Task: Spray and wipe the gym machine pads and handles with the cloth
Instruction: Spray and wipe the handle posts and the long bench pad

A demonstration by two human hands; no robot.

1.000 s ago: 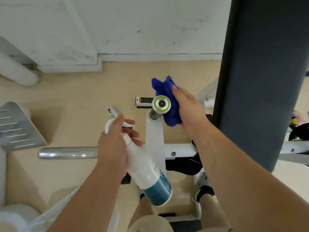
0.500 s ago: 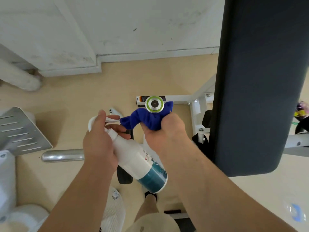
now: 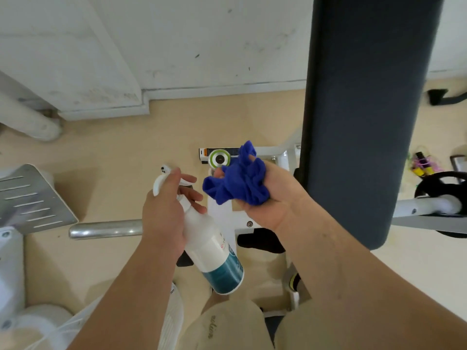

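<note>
Mid-frame, the right hand (image 3: 267,205) clutches the bunched blue cloth (image 3: 237,188) just beside the green-ringed handle end (image 3: 219,159). The left hand (image 3: 164,218) grips the spray bottle (image 3: 214,253) (fingers (image 3: 194,195) curled at its trigger). Next move is likely spraying the handle or cloth.

No text can be read. The white plastic spray bottle with a teal band (image 3: 214,261), centre frame, carries blurred label print. The small orange-and-black sticker (image 3: 204,153) on the white metal machine frame (image 3: 273,150) and the script stitched on the beige shorts (image 3: 227,329), bottom centre, are illegible.
</note>
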